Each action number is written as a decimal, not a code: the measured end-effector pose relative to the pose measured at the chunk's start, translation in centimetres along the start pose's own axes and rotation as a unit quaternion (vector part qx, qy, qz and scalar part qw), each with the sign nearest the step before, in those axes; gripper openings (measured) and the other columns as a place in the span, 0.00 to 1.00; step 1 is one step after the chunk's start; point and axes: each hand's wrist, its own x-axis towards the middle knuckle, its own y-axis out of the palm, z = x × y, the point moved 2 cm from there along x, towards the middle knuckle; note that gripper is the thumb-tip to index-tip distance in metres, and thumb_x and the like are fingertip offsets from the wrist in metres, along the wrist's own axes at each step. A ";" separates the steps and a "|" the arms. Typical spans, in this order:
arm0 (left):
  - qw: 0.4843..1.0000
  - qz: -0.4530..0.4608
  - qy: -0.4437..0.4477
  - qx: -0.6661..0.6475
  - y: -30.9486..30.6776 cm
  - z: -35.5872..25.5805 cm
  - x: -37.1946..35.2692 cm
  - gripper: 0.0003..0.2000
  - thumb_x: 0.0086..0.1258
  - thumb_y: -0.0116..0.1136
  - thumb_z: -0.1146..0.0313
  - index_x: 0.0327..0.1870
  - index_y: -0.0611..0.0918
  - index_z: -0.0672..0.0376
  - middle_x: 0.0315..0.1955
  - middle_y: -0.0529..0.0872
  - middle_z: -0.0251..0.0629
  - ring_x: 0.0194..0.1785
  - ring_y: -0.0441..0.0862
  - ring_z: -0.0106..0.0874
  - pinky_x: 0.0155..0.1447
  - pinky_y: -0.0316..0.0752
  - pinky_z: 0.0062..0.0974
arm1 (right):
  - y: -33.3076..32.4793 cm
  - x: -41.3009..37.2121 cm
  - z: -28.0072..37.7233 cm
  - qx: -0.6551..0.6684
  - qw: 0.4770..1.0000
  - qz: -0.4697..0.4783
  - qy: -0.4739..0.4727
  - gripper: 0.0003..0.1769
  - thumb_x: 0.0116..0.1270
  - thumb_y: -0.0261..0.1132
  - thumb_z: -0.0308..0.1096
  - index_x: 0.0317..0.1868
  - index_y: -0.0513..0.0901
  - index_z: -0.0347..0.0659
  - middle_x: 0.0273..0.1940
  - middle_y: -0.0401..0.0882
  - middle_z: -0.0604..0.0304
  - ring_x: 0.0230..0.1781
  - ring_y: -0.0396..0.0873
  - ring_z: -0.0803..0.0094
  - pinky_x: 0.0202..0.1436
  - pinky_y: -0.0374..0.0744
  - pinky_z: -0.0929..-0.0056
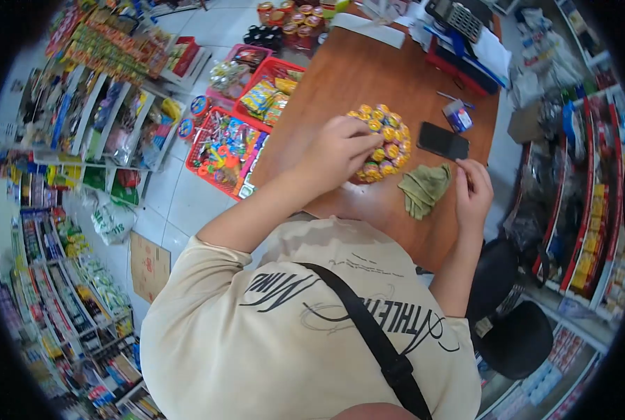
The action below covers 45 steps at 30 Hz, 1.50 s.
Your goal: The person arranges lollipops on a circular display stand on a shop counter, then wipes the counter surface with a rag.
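Observation:
A round cluster of yellow-wrapped lollipops (391, 150) stands on the brown wooden table. My left hand (342, 150) reaches over its left side, thumb and fingers pinched at one of the lollipops; the fingers partly cover it. To the right, my right hand (473, 190) is raised near the table's edge with its fingertips drawn together. Something small and brownish may be between them, too small to make out. Between the hands lies a crumpled olive-green cloth (424, 189). A black phone (443, 141) rests just beyond the cloth.
A small blue-and-white box (458, 115), a pen (454, 99), and a calculator (455, 19) on papers are farther back on the table (326, 84). Red baskets of sweets (218, 150) stand left. Stocked shelves (95, 119) line both sides; a black chair (515, 339) is at right.

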 end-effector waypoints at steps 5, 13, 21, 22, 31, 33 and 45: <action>0.999 -0.011 -0.032 0.009 0.0 -0.3 0.0 0.11 0.57 0.65 0.74 0.42 0.84 0.61 0.36 0.84 0.41 0.42 0.79 0.40 0.49 0.73 0.36 | 0.5 -0.4 0.1 -0.006 1.000 -0.001 -0.009 0.06 0.63 0.61 0.23 0.40 0.82 0.33 0.40 0.80 0.53 0.40 0.79 0.67 0.41 0.77 0.75; 0.999 -0.021 -0.042 0.016 -0.4 0.5 -0.8 0.12 0.55 0.67 0.73 0.41 0.85 0.59 0.35 0.83 0.39 0.42 0.79 0.38 0.47 0.74 0.35 | 1.7 -0.2 1.0 0.001 0.999 0.048 -0.003 0.07 0.63 0.61 0.24 0.41 0.82 0.33 0.42 0.80 0.53 0.40 0.80 0.66 0.41 0.78 0.74; 0.986 -0.067 -0.118 0.099 -4.1 5.2 -4.6 0.08 0.58 0.63 0.72 0.38 0.85 0.59 0.32 0.82 0.41 0.40 0.79 0.39 0.44 0.74 0.36 | 3.2 0.4 0.8 0.011 0.997 0.056 -0.049 0.20 0.56 0.54 0.18 0.50 0.80 0.35 0.49 0.78 0.54 0.48 0.78 0.64 0.48 0.76 0.73; 0.979 -0.077 -0.140 0.127 -4.7 7.1 -5.6 0.07 0.59 0.62 0.72 0.38 0.85 0.59 0.32 0.82 0.41 0.40 0.79 0.39 0.44 0.74 0.36 | 3.2 0.5 0.2 0.003 0.997 0.050 -0.060 0.22 0.55 0.53 0.18 0.51 0.79 0.35 0.50 0.78 0.55 0.49 0.77 0.64 0.50 0.76 0.73; 0.733 -0.214 -0.620 0.182 -10.1 27.4 -27.7 0.14 0.61 0.57 0.60 0.42 0.85 0.59 0.38 0.86 0.47 0.44 0.83 0.42 0.50 0.76 0.37 | 3.0 3.1 -3.0 -0.041 0.998 0.046 -0.001 0.21 0.64 0.54 0.21 0.58 0.76 0.36 0.54 0.76 0.56 0.46 0.74 0.74 0.46 0.71 0.80; 0.678 -0.208 -0.682 0.180 -10.4 29.1 -30.9 0.15 0.60 0.56 0.60 0.42 0.85 0.58 0.39 0.86 0.47 0.45 0.83 0.43 0.51 0.76 0.38 | 3.1 4.0 -3.1 -0.051 0.997 0.063 0.008 0.21 0.65 0.54 0.19 0.59 0.75 0.36 0.56 0.75 0.56 0.47 0.74 0.74 0.46 0.72 0.79; 0.684 -0.026 -0.679 0.266 -9.3 34.7 -30.8 0.14 0.64 0.48 0.65 0.40 0.84 0.63 0.41 0.84 0.56 0.47 0.83 0.50 0.51 0.76 0.46 | 5.5 8.0 -2.3 -0.174 0.971 0.138 -0.091 0.20 0.55 0.56 0.18 0.49 0.80 0.36 0.55 0.76 0.47 0.59 0.73 0.52 0.65 0.68 0.60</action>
